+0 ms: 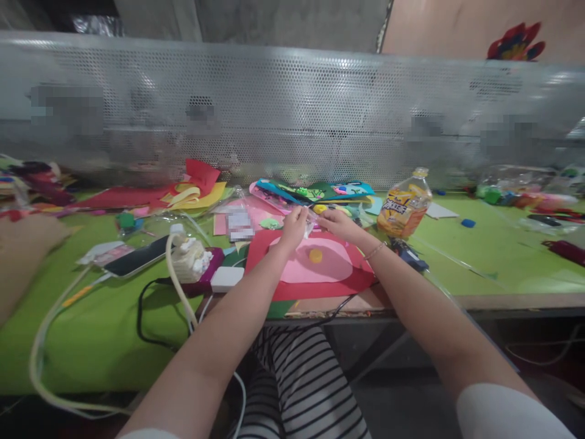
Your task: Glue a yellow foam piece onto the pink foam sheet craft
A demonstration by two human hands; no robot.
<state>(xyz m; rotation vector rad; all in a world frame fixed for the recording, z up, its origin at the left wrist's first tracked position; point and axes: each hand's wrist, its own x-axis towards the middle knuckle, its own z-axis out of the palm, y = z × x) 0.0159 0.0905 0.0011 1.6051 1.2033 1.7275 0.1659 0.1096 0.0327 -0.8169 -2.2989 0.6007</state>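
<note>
My left hand [293, 225] and my right hand [336, 223] meet above a red felt sheet [274, 277] that carries a pink oval piece [315, 265] with a small yellow dot [315, 255]. Both hands are pinched on a small clear plastic packet [311, 221] held between them. What is inside the packet is too small to make out. A thin bracelet circles my right wrist.
The green-covered table [493, 256] holds coloured felt and paper scraps [192, 192], a plastic juice bottle [404, 207], a phone [137, 257], a white charger block [226, 278] with cables, and a dark tool [410, 253]. A perforated metal screen [292, 116] stands behind. Another person's arm [22, 256] rests at the left.
</note>
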